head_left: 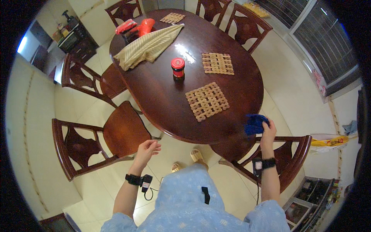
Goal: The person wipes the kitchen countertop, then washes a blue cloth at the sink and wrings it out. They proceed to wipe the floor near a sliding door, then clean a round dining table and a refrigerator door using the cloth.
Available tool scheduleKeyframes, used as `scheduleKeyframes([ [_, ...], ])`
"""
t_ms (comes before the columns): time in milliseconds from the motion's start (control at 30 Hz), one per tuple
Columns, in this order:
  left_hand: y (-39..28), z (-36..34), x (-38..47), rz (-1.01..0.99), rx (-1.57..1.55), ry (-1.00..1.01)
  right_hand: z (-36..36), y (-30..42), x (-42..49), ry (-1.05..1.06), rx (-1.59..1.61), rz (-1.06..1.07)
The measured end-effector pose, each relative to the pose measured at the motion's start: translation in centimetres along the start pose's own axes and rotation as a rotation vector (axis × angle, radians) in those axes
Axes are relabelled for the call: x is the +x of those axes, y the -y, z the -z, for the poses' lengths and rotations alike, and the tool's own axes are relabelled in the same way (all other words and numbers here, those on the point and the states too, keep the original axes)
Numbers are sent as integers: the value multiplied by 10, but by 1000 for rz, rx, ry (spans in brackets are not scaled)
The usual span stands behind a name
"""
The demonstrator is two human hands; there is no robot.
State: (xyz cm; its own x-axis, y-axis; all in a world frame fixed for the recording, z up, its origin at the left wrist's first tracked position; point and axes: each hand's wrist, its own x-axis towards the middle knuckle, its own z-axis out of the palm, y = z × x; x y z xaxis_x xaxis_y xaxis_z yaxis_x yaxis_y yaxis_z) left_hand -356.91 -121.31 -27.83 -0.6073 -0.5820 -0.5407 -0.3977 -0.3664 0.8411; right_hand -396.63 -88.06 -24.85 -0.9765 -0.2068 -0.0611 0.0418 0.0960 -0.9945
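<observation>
My right hand [269, 130] grips a dark blue cloth [255, 124] over the near right edge of the dark wooden table [162, 107]. My left hand [148, 149] is off the table, beside its near left edge, with fingers loosely curled and nothing visible in them. A glass jar with a red lid [178, 68] stands near the middle of the table. Two woven wooden placemats, one nearer [207, 101] and one farther [217, 63], lie to the right of the jar. A striped beige cloth [147, 47] lies across the far left part.
Red plastic packages [145, 26] and a third placemat [173, 18] are at the table's far end. Wooden chairs stand around it, one near my left hand [124, 130] and one below my right hand [292, 162]. A barred window [324, 43] is on the right.
</observation>
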Motion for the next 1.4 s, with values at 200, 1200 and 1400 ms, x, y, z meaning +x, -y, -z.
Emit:
scheduleKeyframes([
  [200, -49, -43, 85, -63, 59, 37, -72, -122, 50, 119, -1047, 262],
  [1200, -273, -128, 467, -680, 433, -525, -110, -110, 210, 119, -1288, 406],
  [1400, -202, -164, 337, -757, 883, 135, -113, -112, 214, 104, -1264, 397],
])
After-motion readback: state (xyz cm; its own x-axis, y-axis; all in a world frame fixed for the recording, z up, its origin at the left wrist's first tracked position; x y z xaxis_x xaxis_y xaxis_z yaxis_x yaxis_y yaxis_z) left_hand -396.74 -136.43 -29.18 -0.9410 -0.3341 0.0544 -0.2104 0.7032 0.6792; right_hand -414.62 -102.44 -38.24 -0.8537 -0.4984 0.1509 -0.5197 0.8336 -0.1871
